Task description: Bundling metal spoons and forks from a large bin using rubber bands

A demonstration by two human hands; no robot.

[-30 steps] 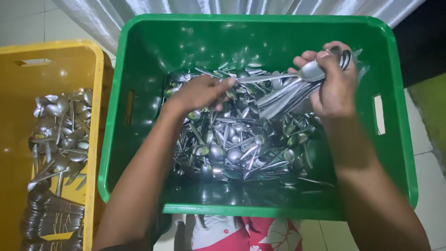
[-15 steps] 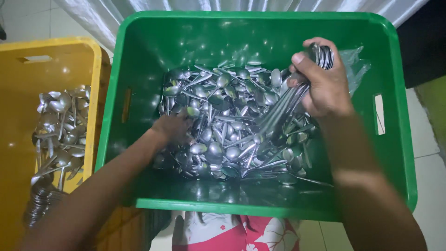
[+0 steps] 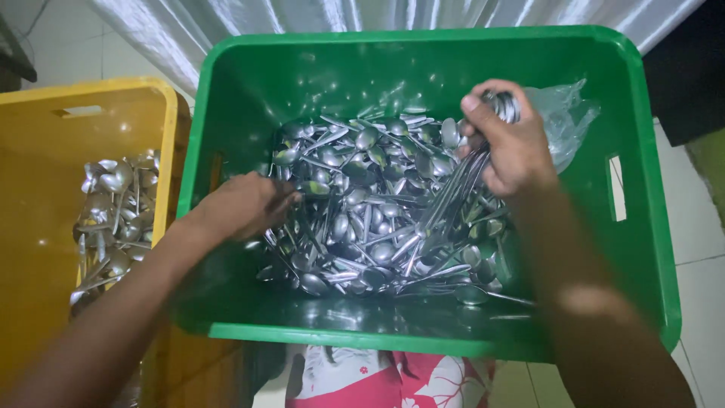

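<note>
A green plastic crate holds a heap of several steel spoons. My right hand is closed around a bundle of spoons, bowls up by my fingers, handles slanting down into the heap. My left hand reaches into the left side of the heap, fingers bent on spoons there; whether it grips one is hard to tell. A crumpled clear plastic bag lies against the crate's right wall behind my right hand.
A yellow plastic crate stands left of the green one, with more spoons lying in it. A silvery sheet hangs behind both crates. White floor tiles show at the right, and red patterned cloth below the green crate.
My left hand moved from the top of the heap near my right hand down and left to the heap's left edge. My right hand kept its bundle and shifted slightly.
</note>
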